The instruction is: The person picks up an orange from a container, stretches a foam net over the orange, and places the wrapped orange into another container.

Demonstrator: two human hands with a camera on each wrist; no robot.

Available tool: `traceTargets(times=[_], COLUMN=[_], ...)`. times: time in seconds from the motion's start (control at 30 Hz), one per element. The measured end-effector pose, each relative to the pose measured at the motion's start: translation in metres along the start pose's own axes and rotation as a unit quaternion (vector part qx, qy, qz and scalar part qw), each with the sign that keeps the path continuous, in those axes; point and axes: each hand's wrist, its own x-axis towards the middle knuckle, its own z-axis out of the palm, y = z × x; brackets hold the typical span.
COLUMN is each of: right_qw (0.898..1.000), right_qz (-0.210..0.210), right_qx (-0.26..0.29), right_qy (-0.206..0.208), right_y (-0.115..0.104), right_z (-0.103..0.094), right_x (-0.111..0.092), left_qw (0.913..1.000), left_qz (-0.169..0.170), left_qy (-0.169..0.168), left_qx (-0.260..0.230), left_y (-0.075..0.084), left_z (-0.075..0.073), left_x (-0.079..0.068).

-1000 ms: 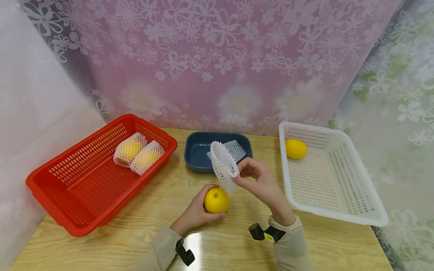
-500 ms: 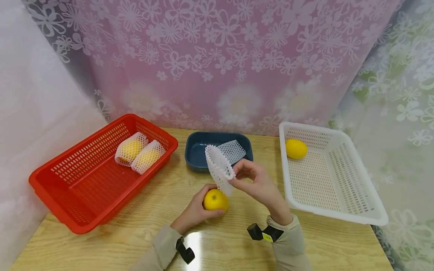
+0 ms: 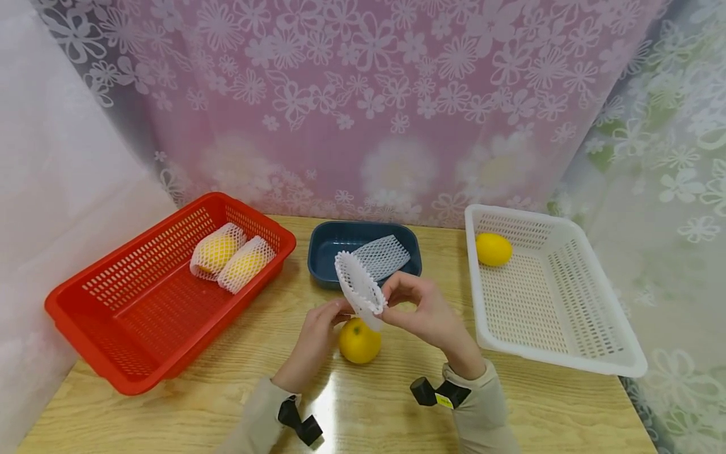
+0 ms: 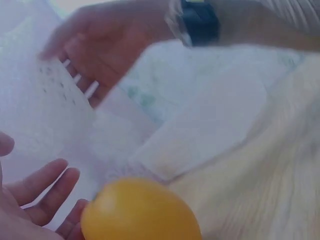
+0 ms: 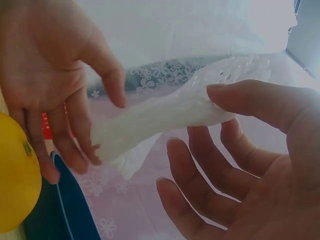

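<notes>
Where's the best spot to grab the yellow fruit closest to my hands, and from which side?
Cup the yellow fruit around its rounded middle, probably from the left: the left hand is beside it there, while the white net sleeve overlaps its upper right edge in the head view.

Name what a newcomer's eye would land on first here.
Probably the big red basket at left, holding two netted yellow fruits. Next, in the centre, the right hand pinches a white net sleeve near a bare yellow fruit. At right, a white basket holds another yellow fruit.
</notes>
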Motion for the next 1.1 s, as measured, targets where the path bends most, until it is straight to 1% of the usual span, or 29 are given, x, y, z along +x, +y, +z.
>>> traceTargets(times=[0.07,0.13,0.23,0.3,0.37,0.4,0.47,0.53,0.63,0.67,0.73,0.83,0.9,0.97,1.03,1.1], right_qw=[1.000,1.000,1.000,1.000,0.999,0.999,0.999,0.998,0.997,0.997,0.994,0.985,0.978,0.975,0.976,0.977], right_qz=[-0.009,-0.013,-0.014,-0.019,-0.027,-0.032,-0.038,-0.034,-0.025,-0.026,-0.040,-0.064,-0.060,-0.041,-0.004,0.042], right_qx=[0.004,0.006,0.003,0.000,-0.003,-0.004,-0.011,-0.017,-0.020,-0.015,0.011,0.084,0.137,0.175,0.194,0.199], right_qy=[-0.005,-0.011,-0.017,-0.022,-0.028,-0.031,-0.037,-0.045,-0.064,-0.074,-0.101,-0.140,-0.147,-0.131,-0.099,-0.069], right_y=[0.000,0.000,-0.002,-0.002,-0.003,-0.003,-0.003,-0.004,-0.002,-0.001,0.001,0.007,0.011,0.014,0.016,0.018], right_z=[0.001,0.002,0.004,0.005,0.005,0.006,0.006,0.005,0.003,0.002,-0.001,-0.005,-0.006,-0.005,-0.003,-0.001], right_x=[0.000,0.000,0.000,0.000,0.000,0.000,0.000,-0.001,-0.001,-0.001,0.000,0.001,0.002,0.003,0.004,0.004], left_qw=[0.9981,0.9946,0.9909,0.9859,0.9764,0.9701,0.9560,0.9407,0.9200,0.9141,0.9067,0.9038,0.9037,0.9019,0.8959,0.8913], left_qz=[-0.007,-0.006,-0.008,-0.024,-0.043,-0.052,-0.066,-0.078,-0.097,-0.104,-0.113,-0.121,-0.120,-0.115,-0.106,-0.092], left_qy=[0.001,-0.001,0.005,0.007,0.008,0.006,-0.009,-0.029,-0.047,-0.052,-0.054,-0.065,-0.081,-0.105,-0.129,-0.154], left_qx=[-0.060,-0.103,-0.135,-0.166,-0.212,-0.237,-0.286,-0.329,-0.377,-0.389,-0.403,-0.405,-0.403,-0.403,-0.412,-0.416], left_y=[0.007,0.011,0.016,0.019,0.022,0.024,0.027,0.030,0.034,0.035,0.037,0.040,0.041,0.041,0.041,0.041], left_z=[0.003,0.005,0.007,0.008,0.010,0.010,0.011,0.012,0.013,0.013,0.013,0.013,0.013,0.012,0.012,0.012], left_x=[-0.001,-0.002,-0.004,-0.005,-0.006,-0.007,-0.007,-0.008,-0.009,-0.009,-0.010,-0.011,-0.013,-0.015,-0.016,-0.017])
